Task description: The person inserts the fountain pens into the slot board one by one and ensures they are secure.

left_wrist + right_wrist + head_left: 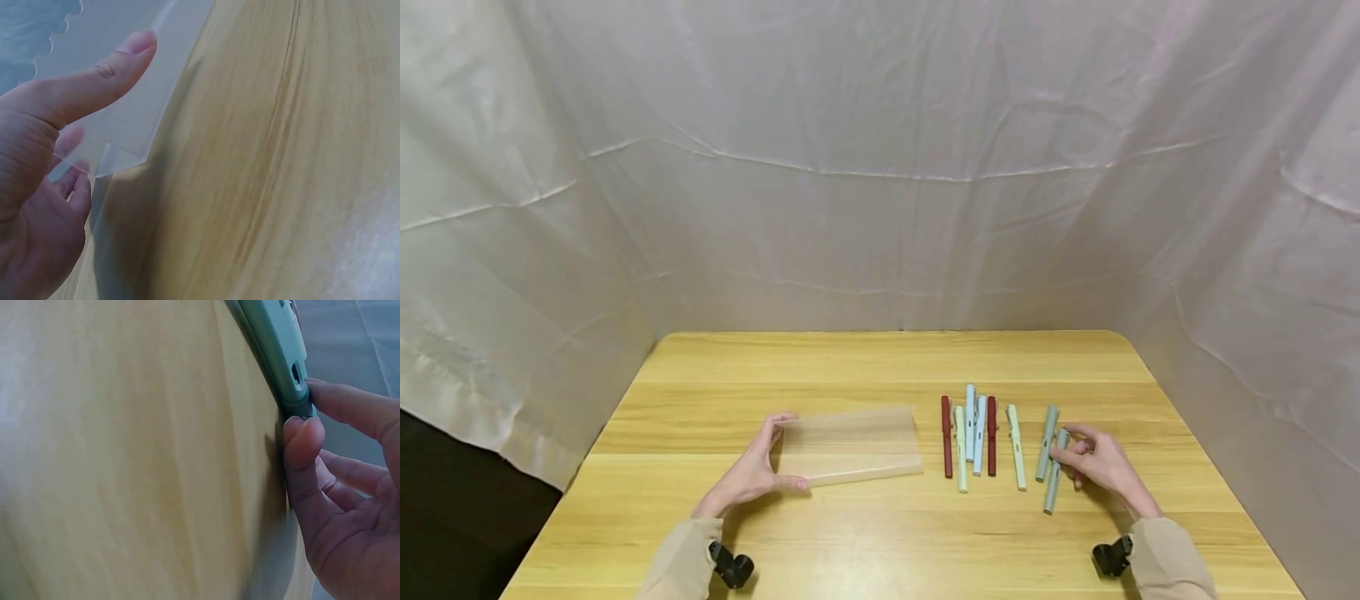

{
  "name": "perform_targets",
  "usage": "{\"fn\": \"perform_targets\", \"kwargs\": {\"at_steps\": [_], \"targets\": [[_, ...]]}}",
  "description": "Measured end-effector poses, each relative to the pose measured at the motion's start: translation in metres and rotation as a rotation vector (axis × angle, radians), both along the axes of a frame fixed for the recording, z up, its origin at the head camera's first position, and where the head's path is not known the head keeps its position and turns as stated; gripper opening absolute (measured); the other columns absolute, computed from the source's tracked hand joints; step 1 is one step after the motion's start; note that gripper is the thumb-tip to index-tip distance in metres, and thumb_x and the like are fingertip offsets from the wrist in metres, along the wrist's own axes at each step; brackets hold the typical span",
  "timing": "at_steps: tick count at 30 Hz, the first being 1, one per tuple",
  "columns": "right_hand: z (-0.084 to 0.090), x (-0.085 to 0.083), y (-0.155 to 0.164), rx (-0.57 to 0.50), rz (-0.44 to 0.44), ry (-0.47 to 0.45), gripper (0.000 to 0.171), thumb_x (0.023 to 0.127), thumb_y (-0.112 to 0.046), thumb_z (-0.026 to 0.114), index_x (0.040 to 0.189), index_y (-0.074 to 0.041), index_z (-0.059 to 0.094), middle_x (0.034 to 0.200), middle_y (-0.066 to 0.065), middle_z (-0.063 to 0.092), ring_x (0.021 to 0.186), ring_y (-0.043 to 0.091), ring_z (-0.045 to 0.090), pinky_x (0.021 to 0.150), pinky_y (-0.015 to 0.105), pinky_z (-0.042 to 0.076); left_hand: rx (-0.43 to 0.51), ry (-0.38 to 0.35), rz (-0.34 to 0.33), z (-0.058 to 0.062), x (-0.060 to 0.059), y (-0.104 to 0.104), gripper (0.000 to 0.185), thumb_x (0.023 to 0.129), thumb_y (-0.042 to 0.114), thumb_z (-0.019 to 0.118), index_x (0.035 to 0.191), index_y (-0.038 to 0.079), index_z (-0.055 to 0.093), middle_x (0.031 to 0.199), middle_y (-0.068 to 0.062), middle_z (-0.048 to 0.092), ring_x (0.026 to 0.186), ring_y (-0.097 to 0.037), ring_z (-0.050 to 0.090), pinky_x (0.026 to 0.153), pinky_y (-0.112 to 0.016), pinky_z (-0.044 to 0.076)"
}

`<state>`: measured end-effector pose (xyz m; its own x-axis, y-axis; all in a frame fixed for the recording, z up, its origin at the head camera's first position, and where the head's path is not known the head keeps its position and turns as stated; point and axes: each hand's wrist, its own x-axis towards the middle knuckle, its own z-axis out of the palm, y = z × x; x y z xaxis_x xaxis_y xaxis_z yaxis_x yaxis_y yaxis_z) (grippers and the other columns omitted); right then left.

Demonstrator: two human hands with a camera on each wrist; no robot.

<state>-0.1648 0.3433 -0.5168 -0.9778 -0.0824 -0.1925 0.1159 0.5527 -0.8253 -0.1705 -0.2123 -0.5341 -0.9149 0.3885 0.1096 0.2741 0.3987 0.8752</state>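
Observation:
A clear frosted plastic case [850, 446] lies on the wooden table [880, 358]. My left hand [760, 467] holds its left end, thumb on top [106, 72] and fingers beneath. To its right lie several pens: two dark red [947, 436], light blue [970, 421], pale green [1016, 446] and grey-green [1047, 442]. My right hand [1093, 458] pinches the far end of a grey-green pen [1055, 479] between thumb and forefinger; in the right wrist view that pen's end [281, 359] sits between the fingertips [303, 434].
White cloth hangs behind and on both sides of the table. Bare tabletop stretches behind the pens and in front of the case. Black wrist camera mounts [733, 568] show by both sleeves.

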Motion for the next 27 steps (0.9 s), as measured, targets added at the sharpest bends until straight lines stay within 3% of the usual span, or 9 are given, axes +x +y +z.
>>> {"fn": "perform_targets", "kwargs": {"at_steps": [6,12,19,27], "targets": [[-0.002,-0.001,-0.002,-0.013,-0.024,-0.003,0.067,0.092,-0.015,0.072,0.142,0.014,0.038,0.076,0.01,0.065,0.053,0.014,0.061,0.052,0.032,0.06,0.029,0.0,0.012,-0.002,0.001,0.004,0.1,0.067,0.017,0.093,0.144,0.0,0.03,0.156,-0.028,0.032,0.149,-0.051,0.023,0.123,-0.065,0.012],[0.0,0.0,-0.005,-0.015,-0.056,-0.006,0.057,0.091,-0.009,0.071,0.136,0.014,0.043,0.077,0.009,0.065,0.057,0.014,0.065,0.054,0.031,0.061,0.032,-0.035,0.027,-0.002,0.0,0.007,0.097,0.07,0.017,0.091,0.143,0.001,0.03,0.153,-0.027,0.033,0.15,-0.049,0.023,0.125,-0.061,0.013],[0.005,0.003,-0.013,0.12,-0.081,0.029,0.057,0.092,-0.011,0.069,0.136,0.015,0.045,0.083,0.011,0.065,0.058,0.014,0.064,0.054,0.028,0.059,0.032,-0.07,0.022,0.001,-0.001,0.008,0.096,0.071,0.016,0.09,0.143,0.001,0.028,0.154,-0.027,0.031,0.151,-0.048,0.021,0.126,-0.059,0.011],[0.009,0.004,-0.018,0.204,-0.092,0.036,0.052,0.089,-0.011,0.069,0.13,0.014,0.05,0.082,0.01,0.067,0.059,0.016,0.064,0.054,0.026,0.058,0.022,-0.082,0.02,0.002,-0.001,0.008,0.097,0.071,0.016,0.09,0.143,0.001,0.027,0.154,-0.027,0.031,0.151,-0.048,0.02,0.126,-0.058,0.011]]}}
